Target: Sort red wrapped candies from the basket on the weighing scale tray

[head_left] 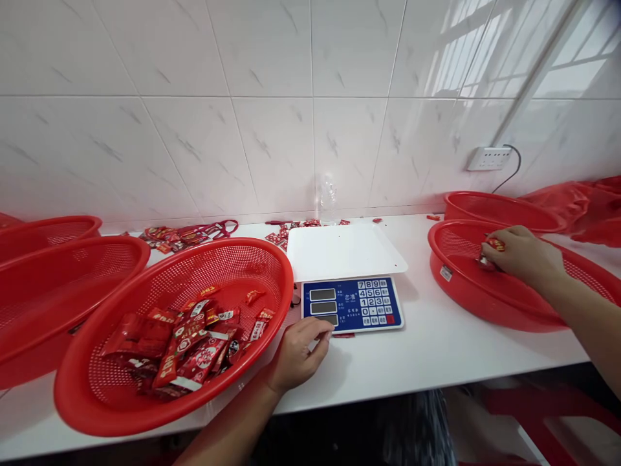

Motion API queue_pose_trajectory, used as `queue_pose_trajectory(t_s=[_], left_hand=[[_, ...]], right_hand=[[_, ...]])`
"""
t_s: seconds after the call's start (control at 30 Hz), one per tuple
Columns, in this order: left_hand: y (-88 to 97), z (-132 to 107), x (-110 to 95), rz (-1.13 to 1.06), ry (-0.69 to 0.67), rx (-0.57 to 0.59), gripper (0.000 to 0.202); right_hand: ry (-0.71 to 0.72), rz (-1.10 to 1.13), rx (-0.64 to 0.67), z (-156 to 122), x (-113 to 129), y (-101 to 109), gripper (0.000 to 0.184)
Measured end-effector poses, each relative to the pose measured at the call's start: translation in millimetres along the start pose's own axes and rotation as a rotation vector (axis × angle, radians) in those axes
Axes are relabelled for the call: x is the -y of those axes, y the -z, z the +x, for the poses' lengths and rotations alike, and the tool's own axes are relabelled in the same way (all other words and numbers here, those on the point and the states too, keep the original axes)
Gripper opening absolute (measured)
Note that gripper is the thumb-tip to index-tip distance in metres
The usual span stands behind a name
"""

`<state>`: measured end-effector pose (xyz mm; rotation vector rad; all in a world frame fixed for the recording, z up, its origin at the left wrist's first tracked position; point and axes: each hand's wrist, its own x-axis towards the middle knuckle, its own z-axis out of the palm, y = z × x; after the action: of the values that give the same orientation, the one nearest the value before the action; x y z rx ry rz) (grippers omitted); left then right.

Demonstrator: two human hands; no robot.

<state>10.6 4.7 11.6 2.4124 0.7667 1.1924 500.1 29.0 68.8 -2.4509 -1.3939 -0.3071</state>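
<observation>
My left hand (297, 353) rests on the white table just in front of the electronic scale (348, 272), fingers curled loosely, fingertips touching the scale's blue front panel; nothing shows in it. My right hand (521, 255) reaches into the red mesh basket on the right (466, 294) and is closed on a few small red candy packets (491, 249). A large red basket (145, 414) at front left holds a heap of red candy packets (187, 346). The scale's white pan is bare.
Two more red baskets (72, 272) overlap at the far left, another (499, 207) stands behind the right one. Loose red packets (184, 234) lie along the tiled wall. A red plastic bag (582, 200) and a wall socket (489, 157) are at right.
</observation>
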Motion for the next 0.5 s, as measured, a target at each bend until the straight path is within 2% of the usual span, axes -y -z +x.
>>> queue_pose_trajectory(t_s=[0.13,0.3,0.43,0.5], left_hand=[[-0.2,0,0,0.015,0.000,-0.008,0.015],[-0.1,0,-1,0.002,0.007,0.010,0.016],[0.3,1,-2,-0.010,0.021,0.020,0.016],[0.0,0,-2,-0.019,0.014,0.012,0.015]], right_hand=[[-0.018,-0.024,0.091,-1,-20,-16,0.026],[-0.003,-0.040,0.152,4,-30,-28,0.036],[-0.053,-0.051,0.126,7,-30,-31,0.049],[-0.052,-0.011,0.025,4,-23,-25,0.047]])
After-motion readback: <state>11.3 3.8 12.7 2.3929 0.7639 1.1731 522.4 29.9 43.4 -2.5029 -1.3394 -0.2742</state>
